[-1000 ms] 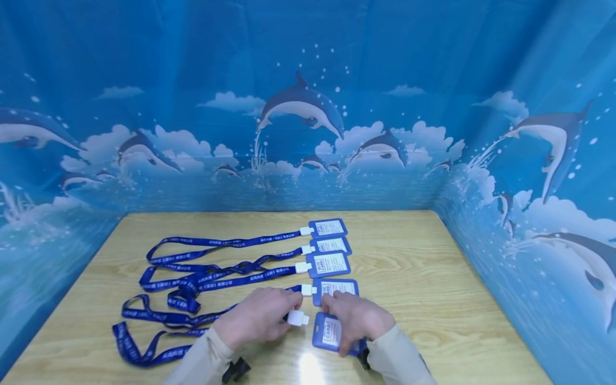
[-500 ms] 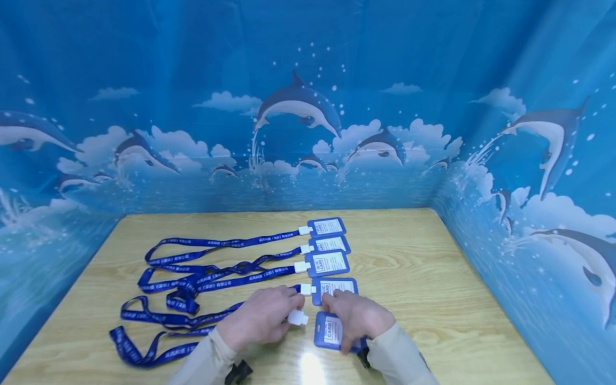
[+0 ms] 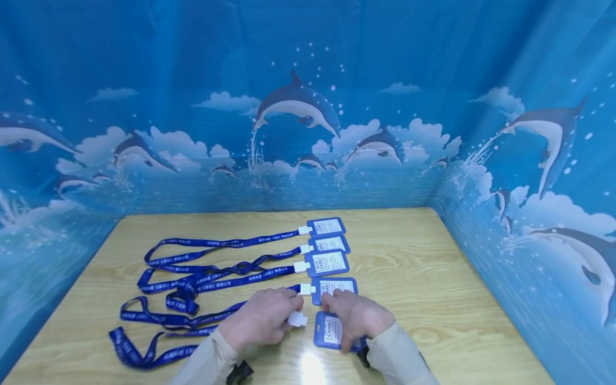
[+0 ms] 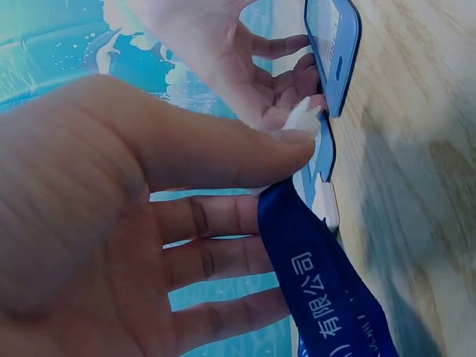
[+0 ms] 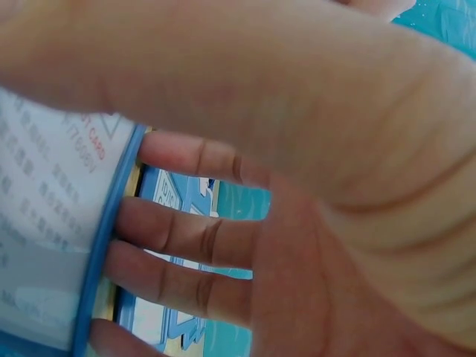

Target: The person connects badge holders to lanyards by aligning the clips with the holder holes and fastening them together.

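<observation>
Between its thumb and fingers, my left hand pinches the white plastic clip of a blue lanyard. In the left wrist view that printed lanyard strap hangs from the pinch. My right hand holds a blue-framed badge holder by its long edges, thumb on the near side and fingers on the far side. Its slotted end faces the clip, with a small gap between them. The right wrist view shows the printed card inside close up; the hand covers the holder's right part in the head view.
Several badge holders joined to lanyards lie in a column behind the hands, the nearest holder close to my right fingers. Their straps stretch leftward across the wooden table. A blue dolphin-print curtain surrounds the back and sides.
The head view has shifted slightly. Both hands stay almost still, and the clip and badge holder keep about the same small gap.
</observation>
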### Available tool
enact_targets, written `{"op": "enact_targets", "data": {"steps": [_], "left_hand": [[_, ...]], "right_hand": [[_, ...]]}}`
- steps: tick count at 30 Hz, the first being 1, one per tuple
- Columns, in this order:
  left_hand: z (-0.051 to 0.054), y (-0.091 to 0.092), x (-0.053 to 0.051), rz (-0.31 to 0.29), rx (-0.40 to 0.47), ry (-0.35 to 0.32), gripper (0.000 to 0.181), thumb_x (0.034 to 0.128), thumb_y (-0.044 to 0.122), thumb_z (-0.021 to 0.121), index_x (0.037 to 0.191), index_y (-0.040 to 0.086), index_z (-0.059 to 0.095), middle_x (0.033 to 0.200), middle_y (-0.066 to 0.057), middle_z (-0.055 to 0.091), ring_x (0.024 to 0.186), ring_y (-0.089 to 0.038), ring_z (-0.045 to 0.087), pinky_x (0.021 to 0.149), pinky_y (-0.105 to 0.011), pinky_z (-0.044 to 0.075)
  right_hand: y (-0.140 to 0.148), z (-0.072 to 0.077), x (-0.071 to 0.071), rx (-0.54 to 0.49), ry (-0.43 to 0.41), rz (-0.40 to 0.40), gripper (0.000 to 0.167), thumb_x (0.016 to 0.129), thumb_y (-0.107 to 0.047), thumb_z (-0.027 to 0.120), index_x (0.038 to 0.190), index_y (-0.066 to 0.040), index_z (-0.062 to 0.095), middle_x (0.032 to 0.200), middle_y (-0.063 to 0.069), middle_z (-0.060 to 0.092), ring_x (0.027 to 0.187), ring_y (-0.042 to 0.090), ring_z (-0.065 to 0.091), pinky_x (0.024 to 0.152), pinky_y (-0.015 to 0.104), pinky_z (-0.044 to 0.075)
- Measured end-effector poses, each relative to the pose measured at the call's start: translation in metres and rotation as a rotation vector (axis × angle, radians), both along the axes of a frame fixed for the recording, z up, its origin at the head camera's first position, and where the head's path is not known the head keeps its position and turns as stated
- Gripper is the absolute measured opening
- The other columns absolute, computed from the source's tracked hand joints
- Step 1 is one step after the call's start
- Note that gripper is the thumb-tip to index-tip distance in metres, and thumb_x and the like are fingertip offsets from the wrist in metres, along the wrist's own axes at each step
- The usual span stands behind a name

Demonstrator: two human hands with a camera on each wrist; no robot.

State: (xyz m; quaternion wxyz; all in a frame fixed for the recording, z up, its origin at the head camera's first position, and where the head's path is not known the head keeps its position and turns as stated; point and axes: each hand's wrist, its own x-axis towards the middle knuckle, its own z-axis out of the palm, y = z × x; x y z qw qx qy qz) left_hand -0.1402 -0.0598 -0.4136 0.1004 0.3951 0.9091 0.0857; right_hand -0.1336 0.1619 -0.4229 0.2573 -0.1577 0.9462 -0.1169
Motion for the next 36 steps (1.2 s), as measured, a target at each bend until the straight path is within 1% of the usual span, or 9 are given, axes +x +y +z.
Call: {"op": "enact_targets", "data": {"steps": [6,11,19,26,29,32,36], "left_hand": [[-0.005,0.001,0.0,-0.002,0.009,0.017,0.022,0.0802,0.016,0.081,0.097,0.021,0.067,0.089,0.01,0.062,0.075,-0.003,0.054,0.071,-0.023,0.053],[-0.008,0.003,-0.001,-0.002,-0.028,0.02,0.023,0.0773,0.018,0.083,0.094,0.021,0.067,0.087,0.01,0.063,0.074,-0.004,0.054,0.071,-0.025,0.053],[-0.012,0.006,-0.002,-0.006,-0.048,-0.003,0.021,0.0783,0.02,0.083,0.094,0.019,0.068,0.086,0.009,0.064,0.073,-0.005,0.054,0.068,-0.025,0.052],[-0.013,0.006,-0.002,-0.012,-0.043,0.014,0.02,0.0786,0.02,0.082,0.093,0.019,0.068,0.086,0.009,0.064,0.072,-0.006,0.055,0.067,-0.026,0.053],[-0.014,0.006,-0.002,-0.019,-0.022,0.015,0.019,0.0784,0.019,0.082,0.092,0.019,0.068,0.086,0.009,0.065,0.072,-0.006,0.055,0.067,-0.025,0.052],[-0.016,0.006,-0.001,-0.027,-0.006,0.033,0.018,0.0783,0.019,0.082,0.091,0.019,0.068,0.084,0.009,0.064,0.07,-0.005,0.054,0.065,-0.022,0.051],[-0.017,0.008,0.0,-0.027,-0.017,0.047,0.018,0.0792,0.022,0.082,0.091,0.018,0.069,0.083,0.009,0.063,0.069,-0.004,0.053,0.062,-0.02,0.049]], "right_hand": [[0.0,0.0,0.0,0.005,0.004,0.005,0.072,0.05,-0.014,0.098,0.107,-0.031,0.057,0.097,-0.009,0.056,0.088,0.011,0.055,0.078,0.034,0.055],[-0.001,0.0,-0.001,0.013,-0.004,0.002,0.072,0.051,-0.015,0.098,0.109,-0.03,0.057,0.099,-0.008,0.056,0.09,0.012,0.055,0.08,0.035,0.056],[-0.001,-0.001,-0.001,0.023,-0.002,0.008,0.073,0.051,-0.016,0.098,0.109,-0.031,0.057,0.1,-0.008,0.056,0.091,0.012,0.055,0.08,0.035,0.056],[-0.001,-0.001,0.0,0.018,0.007,0.013,0.072,0.051,-0.015,0.098,0.107,-0.033,0.056,0.1,-0.009,0.056,0.092,0.012,0.055,0.081,0.036,0.056],[-0.001,-0.001,0.0,0.014,0.02,0.016,0.072,0.051,-0.014,0.098,0.107,-0.033,0.057,0.101,-0.01,0.056,0.093,0.012,0.056,0.08,0.036,0.057],[-0.002,0.0,0.001,0.012,0.028,0.019,0.072,0.05,-0.015,0.097,0.108,-0.033,0.057,0.101,-0.009,0.056,0.093,0.012,0.056,0.079,0.036,0.057],[-0.001,-0.001,0.001,0.011,0.031,0.026,0.072,0.051,-0.016,0.097,0.108,-0.033,0.058,0.102,-0.009,0.057,0.094,0.012,0.056,0.079,0.036,0.057]]}}
